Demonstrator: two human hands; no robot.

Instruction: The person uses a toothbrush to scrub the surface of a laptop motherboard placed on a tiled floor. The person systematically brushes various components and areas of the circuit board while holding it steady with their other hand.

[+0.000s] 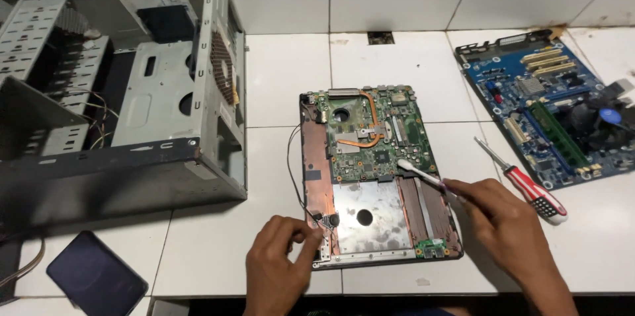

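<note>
While the left hand [281,256] pinches the near corner of the opened laptop [377,180] to steady it on the white bench [291,78], the right hand's [499,213] grip closes on a toothbrush [423,174] (bristles on the green circuit board [374,134]), screwdriver [526,184] lying beside.

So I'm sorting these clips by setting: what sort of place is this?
Probably a computer repair bench. On a white tiled counter lie an opened laptop, a bare desktop case, a blue motherboard and a red screwdriver. The right hand holds a toothbrush on the laptop's board.
</note>
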